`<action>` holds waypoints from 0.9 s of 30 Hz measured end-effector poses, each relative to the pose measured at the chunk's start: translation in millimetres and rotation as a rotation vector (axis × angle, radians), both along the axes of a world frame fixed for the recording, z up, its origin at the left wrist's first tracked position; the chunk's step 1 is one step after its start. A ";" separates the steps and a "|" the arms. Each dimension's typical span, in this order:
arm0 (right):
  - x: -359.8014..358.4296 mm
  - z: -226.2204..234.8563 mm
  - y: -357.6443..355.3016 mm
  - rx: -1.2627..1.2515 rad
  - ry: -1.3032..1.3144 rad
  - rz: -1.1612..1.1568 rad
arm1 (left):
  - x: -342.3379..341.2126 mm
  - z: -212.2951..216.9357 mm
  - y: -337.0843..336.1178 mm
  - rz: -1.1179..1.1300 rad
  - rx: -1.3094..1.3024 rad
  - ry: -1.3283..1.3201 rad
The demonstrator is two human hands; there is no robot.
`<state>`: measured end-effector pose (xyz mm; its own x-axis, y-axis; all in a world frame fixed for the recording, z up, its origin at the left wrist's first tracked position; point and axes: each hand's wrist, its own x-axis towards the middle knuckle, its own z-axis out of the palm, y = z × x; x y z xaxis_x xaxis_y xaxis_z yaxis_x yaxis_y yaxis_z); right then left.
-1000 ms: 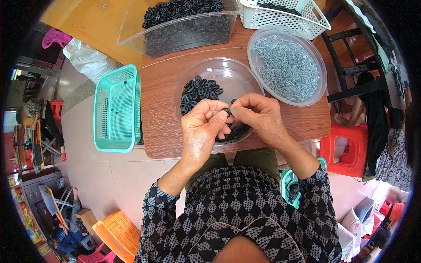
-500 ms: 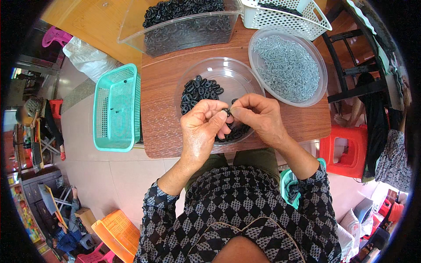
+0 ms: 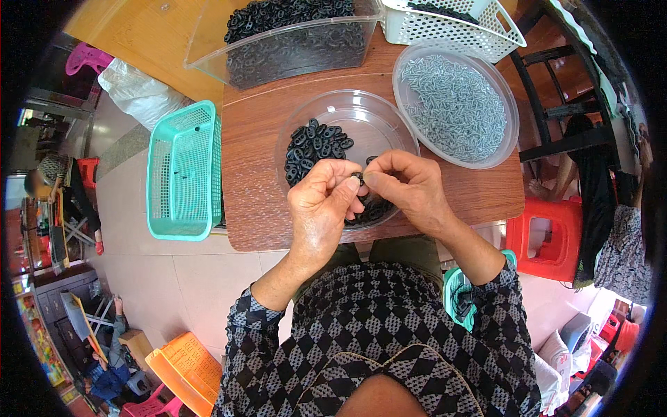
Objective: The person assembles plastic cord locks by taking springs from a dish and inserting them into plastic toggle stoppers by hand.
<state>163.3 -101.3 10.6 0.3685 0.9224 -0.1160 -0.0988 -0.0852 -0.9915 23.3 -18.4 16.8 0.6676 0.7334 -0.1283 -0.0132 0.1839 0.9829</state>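
Observation:
Over a round clear tray (image 3: 361,101), my left hand (image 3: 318,201) pinches a small black oval piece (image 3: 359,178) between thumb and fingers. My right hand (image 3: 410,187) meets it from the other side, its thumb and forefinger pressed together at the piece; anything between those fingertips is hidden. Inside the tray lies a pile of black oval pieces with holes (image 3: 319,142), and more show below my hands. A round plastic tray (image 3: 512,132) to the right holds many small silvery screws (image 3: 455,108).
At the table's back stand a clear bin (image 3: 201,55) of black pieces and a white perforated basket (image 3: 500,42). A turquoise basket (image 3: 156,222) is left of the wooden table (image 3: 250,174). A red stool (image 3: 549,243) stands right. Another person (image 3: 66,181) is far left.
Both hands stay together at the black piece, with only slight finger and wrist shifts. The trays and baskets have not moved.

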 end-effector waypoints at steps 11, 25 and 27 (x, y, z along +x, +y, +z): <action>-6.0 -6.0 5.6 0.160 -0.475 -0.051 | 5.2 -4.1 -9.5 0.113 0.066 -0.039; 2.1 8.2 3.5 0.085 -0.293 -0.029 | 6.6 -1.2 -2.0 0.093 -0.045 -0.045; 1.4 8.2 3.6 0.046 -0.299 -0.019 | 6.8 -2.6 -3.5 0.091 -0.052 -0.072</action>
<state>164.7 -97.7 18.7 0.3972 0.9168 0.0417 0.1973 -0.0409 -0.9795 30.1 -21.9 14.2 0.6074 0.7850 -0.1218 -0.1028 0.2297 0.9678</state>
